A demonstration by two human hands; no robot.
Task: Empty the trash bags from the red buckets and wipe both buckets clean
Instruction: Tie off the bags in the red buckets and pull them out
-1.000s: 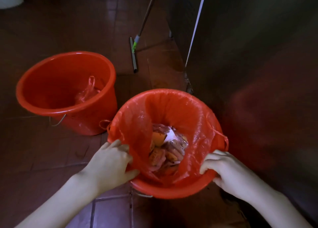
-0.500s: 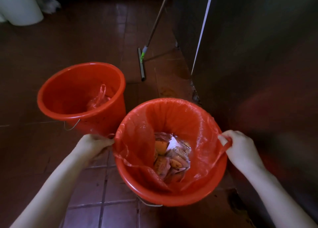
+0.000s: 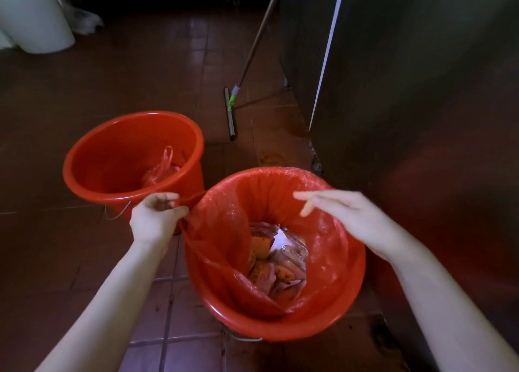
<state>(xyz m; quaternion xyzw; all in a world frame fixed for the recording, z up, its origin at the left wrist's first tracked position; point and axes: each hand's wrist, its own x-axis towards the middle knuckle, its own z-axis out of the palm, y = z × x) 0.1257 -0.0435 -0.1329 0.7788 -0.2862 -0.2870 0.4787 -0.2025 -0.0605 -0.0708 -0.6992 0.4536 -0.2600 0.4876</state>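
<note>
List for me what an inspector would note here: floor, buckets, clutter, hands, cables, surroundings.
Surface: brown tiled floor.
Job's things: near bucket lined with a red bag holding food wrappers; far bucket with a crumpled bag inside.
Clutter: floor squeegee, its pole leaning toward the steel cabinet.
Hands: left hand pinches the red bag's edge; right hand open over the bag, blurred.
Cables: nothing seen.
Surroundings: steel cabinet on the right; white object far left.
</note>
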